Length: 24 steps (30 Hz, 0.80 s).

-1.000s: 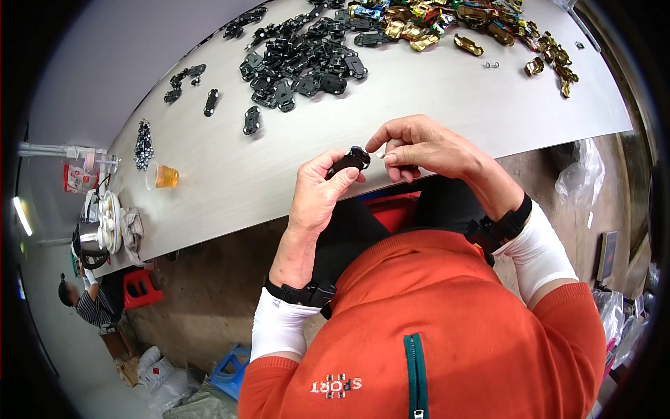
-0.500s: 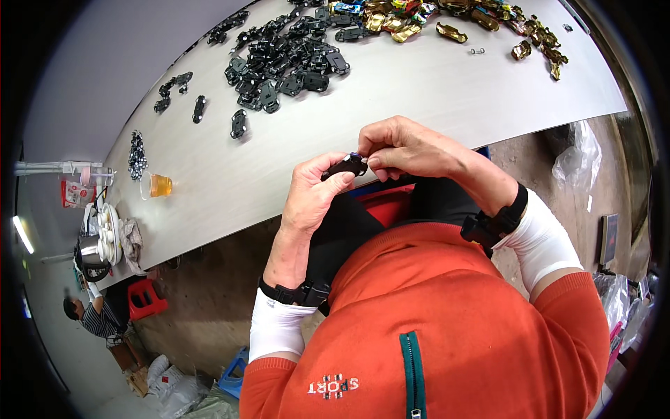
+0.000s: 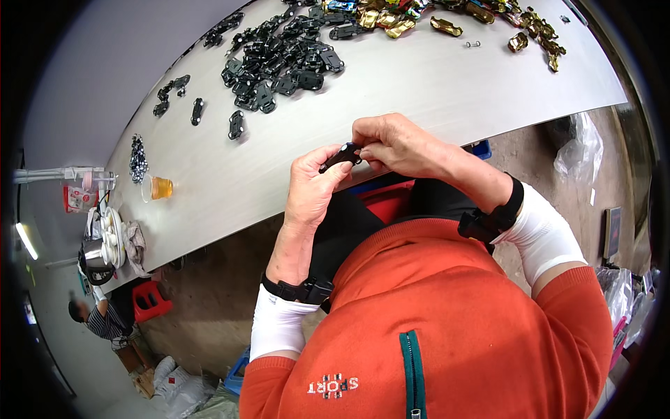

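My left hand (image 3: 312, 187) is closed on a black toy car chassis (image 3: 340, 158), thumb on its near side, just above the front edge of the table. At the other end of the chassis, my right hand (image 3: 401, 145) has its thumb and fingertips pinched together. Whether a small part sits in that pinch is hidden. A large heap of black toy car chassis (image 3: 278, 59) lies on the table ahead, with a single chassis (image 3: 236, 125) apart from it. Farther left is a small pile of wheel axles (image 3: 138, 160).
Gold toy car bodies (image 3: 445, 26) lie at the back right, near a loose wheel axle (image 3: 473, 45). A plastic cup of amber liquid (image 3: 161, 187) stands at the left. Beyond it are a tray with cups (image 3: 112, 237) and a grey cloth (image 3: 135, 244). Another person (image 3: 105, 321) is at far left.
Both hands have moved slightly up and left with the chassis, which is now tilted more steeply. The right fingertips stay at its end.
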Tool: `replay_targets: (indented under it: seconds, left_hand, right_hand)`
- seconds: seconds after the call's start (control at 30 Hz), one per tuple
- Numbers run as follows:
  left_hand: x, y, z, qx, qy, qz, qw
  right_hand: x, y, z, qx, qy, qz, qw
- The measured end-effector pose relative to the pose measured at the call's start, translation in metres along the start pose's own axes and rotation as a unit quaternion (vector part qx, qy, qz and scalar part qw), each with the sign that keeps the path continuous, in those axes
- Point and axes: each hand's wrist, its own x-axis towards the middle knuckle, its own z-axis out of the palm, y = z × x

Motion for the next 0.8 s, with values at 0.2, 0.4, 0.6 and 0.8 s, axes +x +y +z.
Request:
replay_targets:
  seconds: [0.2, 0.4, 0.6, 0.8]
  left_hand:
    - [0.004, -0.002, 0.000, -0.014, 0.036, -0.048, 0.998]
    - [0.007, 0.005, 0.005, -0.002, 0.014, -0.047, 0.999]
    - [-0.036, 0.002, 0.025, 0.135, -0.068, -0.105, 0.983]
    - [-0.021, -0.009, 0.030, -0.069, -0.044, -0.086, 0.993]
  right_hand:
    - [0.000, 0.005, -0.009, 0.121, -0.014, 0.063, 0.991]
    - [-0.011, 0.025, -0.027, 0.245, 0.086, 0.038, 0.965]
    - [-0.007, 0.012, -0.012, 0.032, 0.010, -0.051, 0.998]
    - [-0.023, 0.006, -0.014, -0.049, -0.013, -0.042, 0.998]
